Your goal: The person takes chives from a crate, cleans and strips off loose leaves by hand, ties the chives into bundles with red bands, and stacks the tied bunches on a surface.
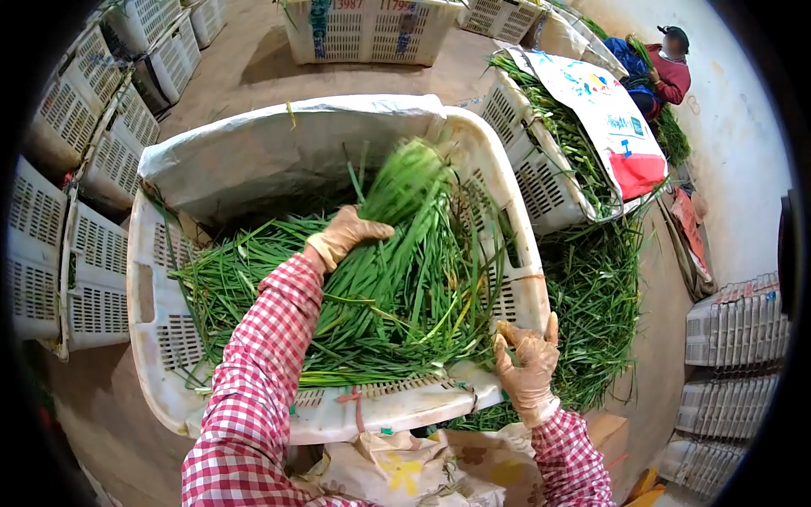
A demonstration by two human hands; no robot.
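A large white plastic crate [498, 160] stands before me, holding a heap of long, thin green leaves [253, 275] that look like garlic chives. My left hand [348, 235], in a thin translucent glove, reaches into it and is closed on a bunch of chives [405, 182]. The far end of that bunch is raised and smeared by motion; the glove's fingers are partly hidden by leaves. At the crate's near right corner is my right hand [530, 363], gloved too, thumb and fingers apart, holding nothing and close against the rim.
Loose chives [591, 296] lie heaped right of the crate. Beyond them another crate [541, 186] is full of greens under a printed sack [596, 110]. Slatted crates [97, 279] line the left, and more crates [735, 329] are stacked at right. A person [667, 72] handles greens by the wall.
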